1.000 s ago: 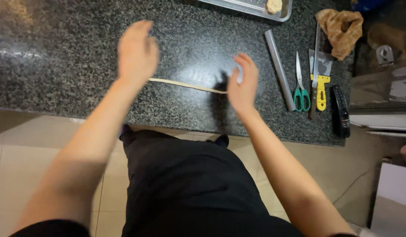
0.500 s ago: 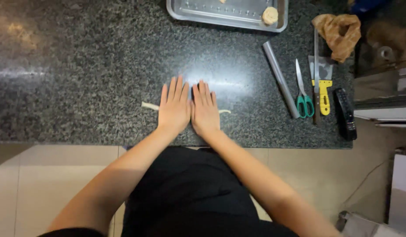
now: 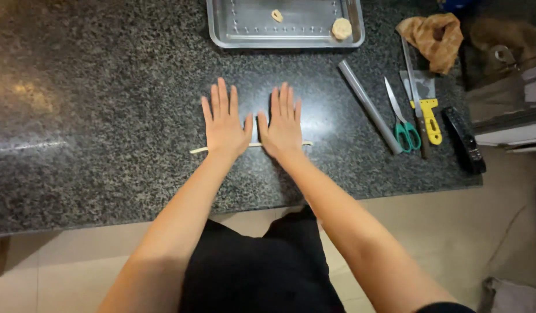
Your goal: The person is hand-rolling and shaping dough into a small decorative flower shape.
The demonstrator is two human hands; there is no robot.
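Both hands, left hand (image 3: 224, 124) and right hand (image 3: 283, 124), lie flat and open on the thin dough strip (image 3: 199, 150) near the tabletop's (image 3: 77, 145) front edge. The strip seems soft, easily torn; best supported along its middle.

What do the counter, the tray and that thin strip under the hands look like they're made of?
Counter: polished speckled stone, likely granite; it mirrors the lights. Tray: brushed metal, probably steel, grey and dully reflective. Strip under the left hand and right hand: pale, thin, possibly rolled dough; hard to confirm.
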